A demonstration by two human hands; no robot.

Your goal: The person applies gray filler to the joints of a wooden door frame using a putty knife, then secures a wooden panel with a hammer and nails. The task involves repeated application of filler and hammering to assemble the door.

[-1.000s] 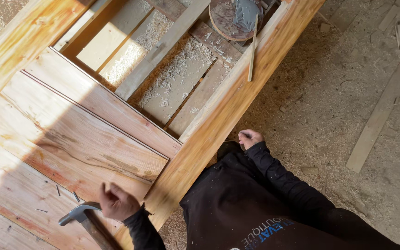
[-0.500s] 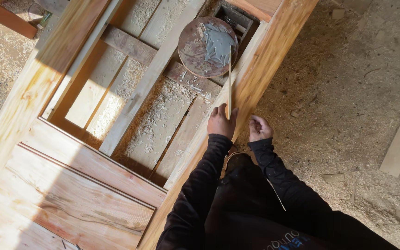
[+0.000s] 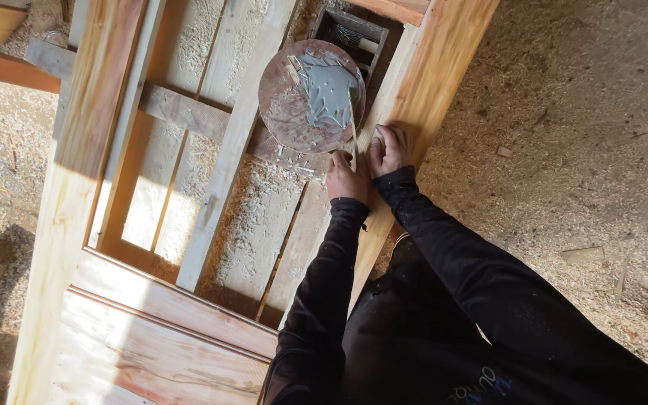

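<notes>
My left hand (image 3: pixel 346 180) grips the lower end of a thin wooden stick (image 3: pixel 353 124) at the inner edge of the door's right stile (image 3: pixel 444 52). The stick's upper end lies on a round rusty plate (image 3: pixel 283 112) that carries a blob of grey putty (image 3: pixel 328 86). My right hand (image 3: pixel 390 150) rests on the stile right beside the left hand, fingers curled, with nothing visible in it. Both arms are in black sleeves.
The pale wooden door (image 3: pixel 76 187) lies flat over slats strewn with sawdust (image 3: pixel 253 217). A dark box (image 3: pixel 358 34) sits past the plate. Panelled boards (image 3: pixel 159 345) fill the near end. Sawdust-covered ground (image 3: pixel 586 150) lies to the right.
A second ago my left hand held a hammer over the panelled end. It has since moved up to the stick by the plate, and my right hand has slid up the stile beside it.
</notes>
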